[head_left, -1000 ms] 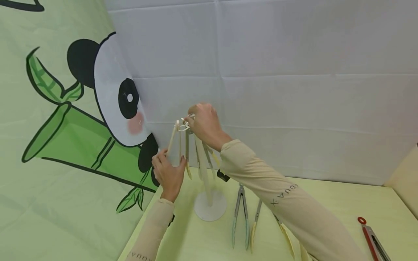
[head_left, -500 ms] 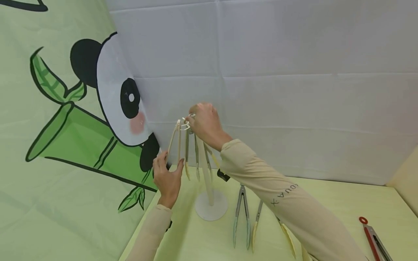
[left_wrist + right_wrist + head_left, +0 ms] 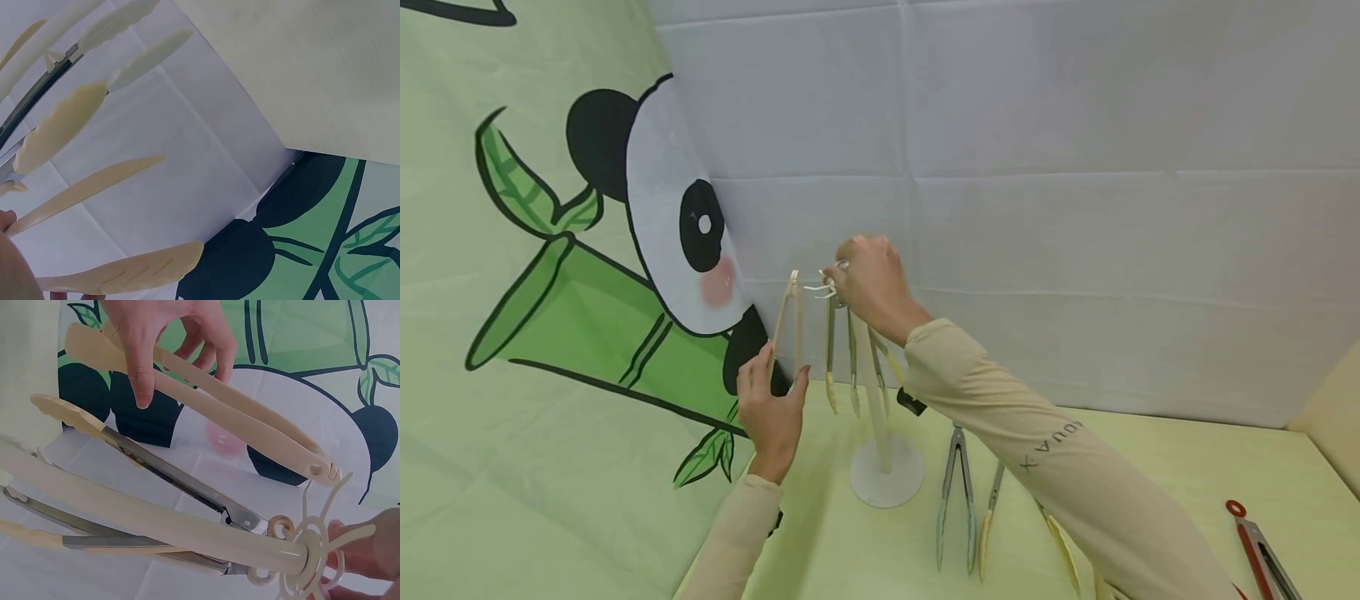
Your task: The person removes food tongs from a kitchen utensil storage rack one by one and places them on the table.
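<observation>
Beige tongs stand pivot end up in my left hand, whose thumb and fingers grip the two arms near the lower ends. Their top is just left of the hooks and apart from them. A white stand with a hooked ring at its top rises from a round base. My right hand holds the stand's top; its fingertips are partly hidden behind the ring in the right wrist view. Metal tongs with yellow tips hang from the hooks, with several others beside them.
On the table lie green-tipped tongs, yellow-tipped tongs and, far right, red tongs. A small black object sits behind the stand. A white cloth backdrop and a panda-printed sheet border the table.
My left hand has moved left with the beige tongs, and their top has gone from right at the hooks to a short gap away. The right hand stays on the stand's top.
</observation>
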`<state>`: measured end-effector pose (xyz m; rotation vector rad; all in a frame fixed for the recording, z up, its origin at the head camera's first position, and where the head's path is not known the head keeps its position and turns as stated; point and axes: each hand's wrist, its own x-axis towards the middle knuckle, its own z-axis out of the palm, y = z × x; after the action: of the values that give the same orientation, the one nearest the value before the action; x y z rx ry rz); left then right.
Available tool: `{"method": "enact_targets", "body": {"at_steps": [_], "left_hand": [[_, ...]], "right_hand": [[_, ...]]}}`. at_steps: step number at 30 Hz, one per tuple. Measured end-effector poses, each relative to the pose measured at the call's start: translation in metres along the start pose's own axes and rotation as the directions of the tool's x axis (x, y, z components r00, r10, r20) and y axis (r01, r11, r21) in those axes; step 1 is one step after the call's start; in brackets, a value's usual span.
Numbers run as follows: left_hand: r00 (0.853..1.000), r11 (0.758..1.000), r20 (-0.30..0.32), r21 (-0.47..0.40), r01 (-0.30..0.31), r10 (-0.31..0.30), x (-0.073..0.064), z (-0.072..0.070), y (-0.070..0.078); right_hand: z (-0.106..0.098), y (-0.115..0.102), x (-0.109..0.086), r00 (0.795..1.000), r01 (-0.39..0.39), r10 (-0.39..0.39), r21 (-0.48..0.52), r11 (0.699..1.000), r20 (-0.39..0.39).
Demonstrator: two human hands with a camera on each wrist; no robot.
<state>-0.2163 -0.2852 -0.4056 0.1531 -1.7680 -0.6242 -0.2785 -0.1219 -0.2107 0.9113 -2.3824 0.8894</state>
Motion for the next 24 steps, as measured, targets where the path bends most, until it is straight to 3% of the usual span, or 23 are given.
{"method": "enact_targets", "body": {"at_steps": [10, 24], "left_hand": [[0.998, 0.999, 0.043, 0.026, 0.036, -0.037, 0.0, -0.01, 0.003], [0.983, 0.988, 0.122, 0.081, 0.129, -0.138, -0.006, -0.025, -0.005]], "right_hand": [[0.001, -0.002, 0.002, 0.999, -0.011, 0.012, 0.02, 1.0, -0.032], [-0.003, 0.002, 0.003, 1.0, 0.005, -0.006, 0.034, 0.999, 0.031]]}}
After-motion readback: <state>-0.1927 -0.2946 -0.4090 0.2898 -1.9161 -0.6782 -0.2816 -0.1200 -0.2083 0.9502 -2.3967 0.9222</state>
